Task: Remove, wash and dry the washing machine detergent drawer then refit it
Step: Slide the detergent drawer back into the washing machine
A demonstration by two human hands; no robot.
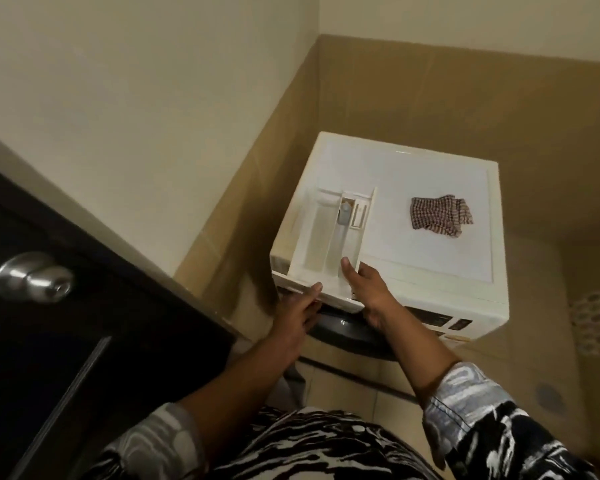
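Left hand (293,317) is pinching the drawer (321,233) front, right hand (368,292) is gripping its right corner. Risk: the drawer tipping and dropping onto the washing machine (430,258), since the hold is front-only.

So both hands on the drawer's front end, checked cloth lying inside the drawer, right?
Not quite. The checked cloth lies on the washing machine top, to the right of the detergent drawer and apart from it, as the head view shows. The left hand and right hand are both on the drawer's front end.
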